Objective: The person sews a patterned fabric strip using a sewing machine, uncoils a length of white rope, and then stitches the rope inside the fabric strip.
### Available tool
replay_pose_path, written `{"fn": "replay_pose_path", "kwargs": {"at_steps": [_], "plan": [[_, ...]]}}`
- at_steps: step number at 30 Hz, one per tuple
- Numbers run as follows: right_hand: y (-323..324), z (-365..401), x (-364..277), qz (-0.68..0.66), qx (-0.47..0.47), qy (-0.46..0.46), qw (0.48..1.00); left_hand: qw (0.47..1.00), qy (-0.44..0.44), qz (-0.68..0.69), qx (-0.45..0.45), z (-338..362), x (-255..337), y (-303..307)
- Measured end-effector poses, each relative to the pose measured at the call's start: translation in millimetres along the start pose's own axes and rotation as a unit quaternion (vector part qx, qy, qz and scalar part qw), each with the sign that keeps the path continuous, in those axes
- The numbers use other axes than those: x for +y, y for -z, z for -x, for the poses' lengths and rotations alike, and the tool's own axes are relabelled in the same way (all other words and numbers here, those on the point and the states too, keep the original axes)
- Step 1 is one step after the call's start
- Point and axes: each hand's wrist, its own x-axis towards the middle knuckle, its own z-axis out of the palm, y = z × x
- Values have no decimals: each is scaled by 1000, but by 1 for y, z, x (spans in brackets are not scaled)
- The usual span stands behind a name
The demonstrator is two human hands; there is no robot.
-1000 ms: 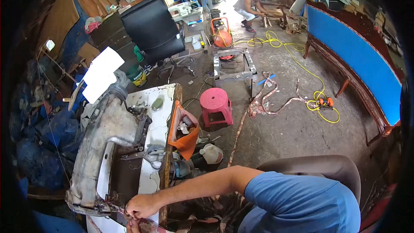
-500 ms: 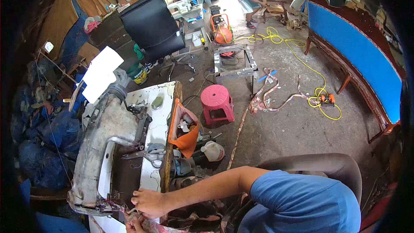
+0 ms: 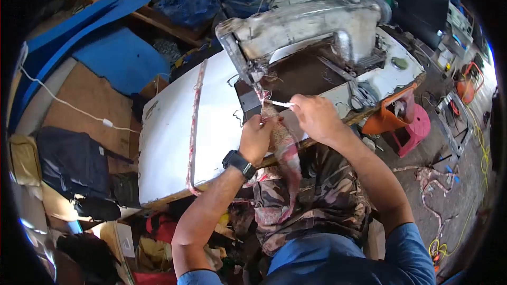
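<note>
Starting at the left, I see my left hand (image 3: 256,140) closed tight on the patterned fabric strip (image 3: 288,158), just below the sewing machine (image 3: 306,21) needle end. My right hand (image 3: 317,119) pinches a white cord (image 3: 280,104) at the strip's top. I'd judge it best to pull the strip taut, edges aligned, fingertips clear of the needle.

no legible txt, labels, nos.

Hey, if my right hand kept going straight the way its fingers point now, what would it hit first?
Most likely the patterned fabric strip hanging below the sewing machine head; the right hand points toward it, pinching a thin white piece. Depth is unclear.
</note>
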Motion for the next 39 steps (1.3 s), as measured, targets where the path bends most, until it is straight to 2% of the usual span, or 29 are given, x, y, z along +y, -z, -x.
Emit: {"fn": "replay_pose_path", "kwargs": {"at_steps": [2, 4, 7, 10, 11, 14, 15, 18, 21, 25, 28, 29, 32, 33, 36, 39], "plan": [[9, 4, -5, 28, -39, -1, 999, 995, 32, 93, -20, 3, 4, -3], [13, 7, -9, 17, -41, 9, 999, 993, 55, 98, -40, 8, 17, -7], [11, 4, -8, -121, -44, 37, 991, 992, 87, 55, -69, 4, 19, -1], [12, 19, -33, -66, -21, 49, 996, 992, 63, 75, -76, -14, -12, 7], [4, 25, -35, -1, -18, 93, 995, 992, 49, 90, -76, -19, -24, 10], [-11, 41, -40, 123, 9, 150, 981, 983, 72, 142, -87, -4, -1, 4], [-12, 45, -38, 152, 5, 164, 975, 972, 113, 196, -56, 4, 10, 1], [-11, 50, -39, 171, 10, 195, 966, 962, 165, 214, -49, 18, 25, 1], [-13, 56, -43, 199, 54, 253, 945, 980, 90, 157, -82, 24, 1, 3], [-8, 65, -50, 166, 20, 316, 934, 987, 54, 140, -50, 53, 0, -10], [-5, 66, -37, -51, 61, 314, 946, 995, -54, 66, 48, 59, -22, -12], [-2, 65, -31, -68, 111, 284, 950, 990, -46, 87, 99, 63, -28, -19], [1, 46, -11, -49, 89, 185, 978, 963, -54, 227, 138, 76, -17, -36], [-4, 39, -6, -29, 98, 196, 975, 967, -70, 195, 146, 77, -16, -39], [-19, 27, -4, -20, 99, 248, 964, 958, -78, 223, 161, 78, -10, -49], [-24, 23, -10, -12, 124, 245, 962, 962, -96, 208, 150, 80, 1, -56]]}}
